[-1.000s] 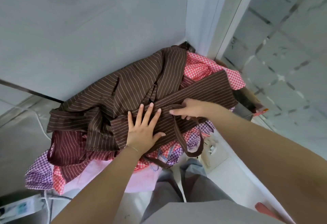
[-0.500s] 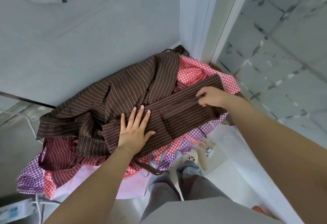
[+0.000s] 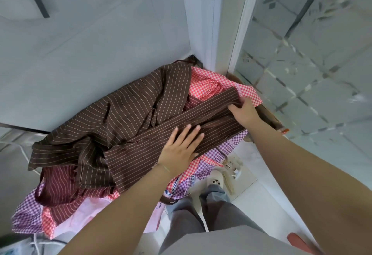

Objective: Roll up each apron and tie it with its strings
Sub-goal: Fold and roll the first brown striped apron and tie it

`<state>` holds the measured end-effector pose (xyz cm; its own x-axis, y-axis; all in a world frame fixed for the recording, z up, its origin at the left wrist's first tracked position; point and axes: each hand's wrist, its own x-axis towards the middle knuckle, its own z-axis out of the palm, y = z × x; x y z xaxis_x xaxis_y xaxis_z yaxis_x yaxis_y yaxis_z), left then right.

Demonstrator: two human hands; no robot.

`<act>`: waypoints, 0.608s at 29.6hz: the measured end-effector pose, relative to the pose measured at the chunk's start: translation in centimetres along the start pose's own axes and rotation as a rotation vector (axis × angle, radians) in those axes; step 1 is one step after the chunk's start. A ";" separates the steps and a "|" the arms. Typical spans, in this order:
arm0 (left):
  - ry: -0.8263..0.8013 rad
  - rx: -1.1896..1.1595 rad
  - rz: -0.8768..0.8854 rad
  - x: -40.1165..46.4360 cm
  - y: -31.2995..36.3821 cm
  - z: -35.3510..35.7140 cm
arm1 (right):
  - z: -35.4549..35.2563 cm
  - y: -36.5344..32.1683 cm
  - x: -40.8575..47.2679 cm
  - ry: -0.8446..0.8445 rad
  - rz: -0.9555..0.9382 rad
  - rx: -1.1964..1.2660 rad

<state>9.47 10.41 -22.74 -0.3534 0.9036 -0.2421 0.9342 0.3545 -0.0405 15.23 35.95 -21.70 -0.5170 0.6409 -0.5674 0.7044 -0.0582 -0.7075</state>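
Now the left hand (image 3: pixel 179 150), fingers spread, presses flat on a folded brown apron (image 3: pixel 128 126) atop a pile of aprons (image 3: pixel 203 85). Right hand (image 3: pixel 244 111) pinches its far edge; pull it taut, keeping folds even.

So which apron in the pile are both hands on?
The brown pinstriped apron on top: the left hand lies flat on it, the right hand grips its folded edge. The gingham aprons lie underneath, untouched.
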 end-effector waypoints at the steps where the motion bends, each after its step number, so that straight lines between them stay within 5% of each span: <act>1: -0.034 0.005 0.007 0.9 0.2 -0.1 | -0.3 0.1 -0.1 -0.022 0.021 -0.005; 13: -0.119 -0.042 -0.010 3.5 1.3 -1.5 | -3.7 -0.4 -1.2 -0.198 0.063 0.182; 18: 0.146 -0.406 -0.120 2.2 1.9 -3.1 | -2.0 -2.2 -4.2 -0.130 -0.136 0.186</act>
<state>10.36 13.80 -20.38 -0.4883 0.8646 -0.1182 0.8015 0.4979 0.3312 16.85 34.93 -16.85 -0.6675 0.5497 -0.5024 0.5287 -0.1253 -0.8395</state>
